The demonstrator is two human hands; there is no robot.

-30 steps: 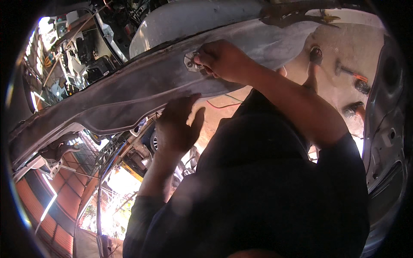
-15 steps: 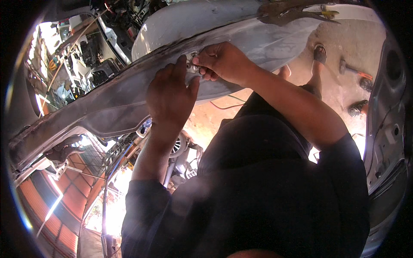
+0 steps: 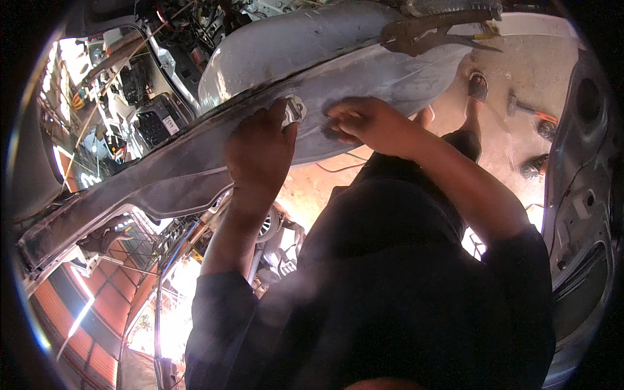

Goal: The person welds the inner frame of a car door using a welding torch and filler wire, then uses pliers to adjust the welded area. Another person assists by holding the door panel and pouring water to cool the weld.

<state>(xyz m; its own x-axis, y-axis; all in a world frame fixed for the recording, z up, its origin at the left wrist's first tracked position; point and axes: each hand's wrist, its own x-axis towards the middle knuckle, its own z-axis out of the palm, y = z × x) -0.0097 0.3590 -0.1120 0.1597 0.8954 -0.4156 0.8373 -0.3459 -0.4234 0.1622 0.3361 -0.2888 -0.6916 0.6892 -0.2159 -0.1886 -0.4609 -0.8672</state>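
A small silvery metal bracket (image 3: pixel 295 111) with a slot in it stands against the grey-primed car panel (image 3: pixel 201 146). My left hand (image 3: pixel 261 144) is closed on its left edge, thumb below and fingers above. To the right, apart from the bracket, my right hand (image 3: pixel 364 125) hovers over the same panel. Its fingers are curled in and slightly blurred; anything between them is hidden. A dark shadow of this hand falls on the panel beside the fingertips.
Dark locking pliers (image 3: pixel 422 32) grip the panel's far edge; another dark clamp (image 3: pixel 104 242) hangs at its left end. A hammer (image 3: pixel 532 110) with an orange handle lies on the floor. A grey car door shell (image 3: pixel 582 195) stands at the right. Sandalled feet (image 3: pixel 478 86) show beyond the panel.
My right hand has come off the bracket and moved right. My left hand now holds the bracket alone, and more of it shows.
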